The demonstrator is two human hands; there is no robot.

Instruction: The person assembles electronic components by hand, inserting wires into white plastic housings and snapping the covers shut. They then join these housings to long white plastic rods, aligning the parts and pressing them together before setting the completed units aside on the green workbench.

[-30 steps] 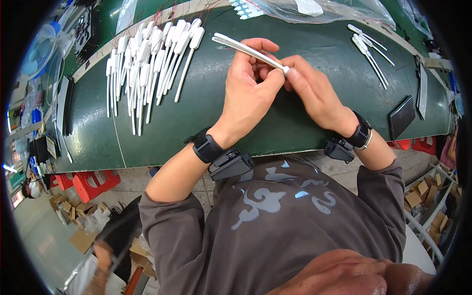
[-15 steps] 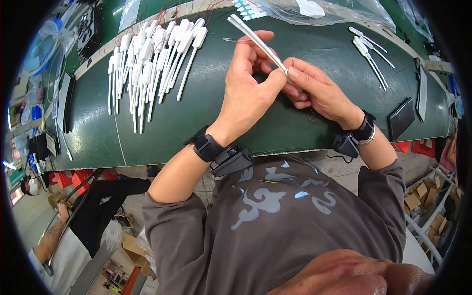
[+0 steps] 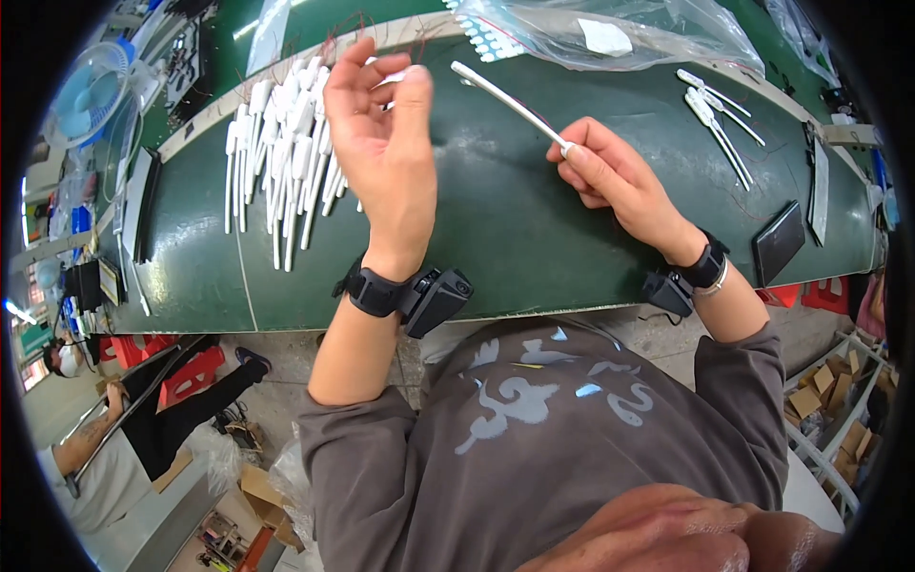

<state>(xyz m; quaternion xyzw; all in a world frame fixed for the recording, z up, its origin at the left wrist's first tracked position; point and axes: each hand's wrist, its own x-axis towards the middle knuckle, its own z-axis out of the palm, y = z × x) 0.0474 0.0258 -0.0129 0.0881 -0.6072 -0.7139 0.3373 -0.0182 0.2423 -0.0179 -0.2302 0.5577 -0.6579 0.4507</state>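
Note:
My right hand (image 3: 610, 176) pinches the near end of a slim white tube (image 3: 510, 103), which slants up and left above the table; a thin red wire runs along it. My left hand (image 3: 386, 153) is raised over the right edge of a pile of white sticks with wide paddle-like heads (image 3: 286, 133). Its fingers are apart and slightly curled, with nothing visible in them, and it hides part of the pile. Red wires trail from the heads at the pile's far side.
Several more white sticks (image 3: 715, 119) lie at the right of the green table (image 3: 496, 238). A black flat object (image 3: 780, 240) rests near the right front. Clear plastic bags (image 3: 648, 38) and a dotted sheet (image 3: 488, 38) lie at the back. Another person (image 3: 124, 448) is at lower left.
My left hand has come away from the tube and moved left to the pile, its fingers opening. My right hand still holds the tube and has shifted slightly.

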